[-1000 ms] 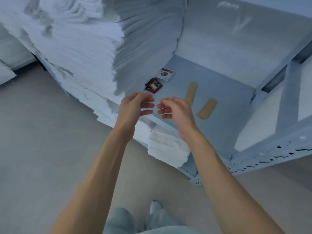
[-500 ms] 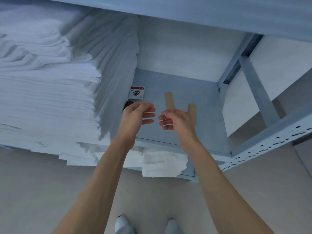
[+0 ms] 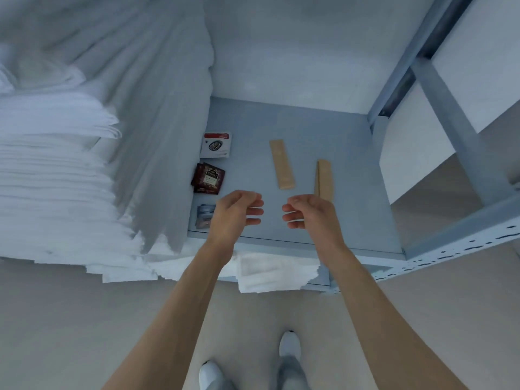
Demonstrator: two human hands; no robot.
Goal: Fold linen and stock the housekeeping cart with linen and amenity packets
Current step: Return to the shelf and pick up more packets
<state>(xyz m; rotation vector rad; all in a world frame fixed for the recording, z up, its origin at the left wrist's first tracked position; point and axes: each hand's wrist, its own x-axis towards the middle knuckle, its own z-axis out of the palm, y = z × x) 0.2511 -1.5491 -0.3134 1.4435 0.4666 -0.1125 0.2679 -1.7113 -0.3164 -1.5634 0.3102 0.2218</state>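
Left hand (image 3: pixel 235 212) and right hand (image 3: pixel 311 213) hovered loosely curled, holding nothing, above the shelf (image 3: pixel 323 136) beside packets (image 3: pixel 208 178).

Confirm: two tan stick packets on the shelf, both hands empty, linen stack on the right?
Wrong side. The head view shows the linen stack on the left of the shelf. Two tan stick packets and empty left hand and right hand are correct.

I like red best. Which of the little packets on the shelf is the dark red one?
The dark red packet is the middle of three beside the towel stack. The one behind is white, the front one grey.
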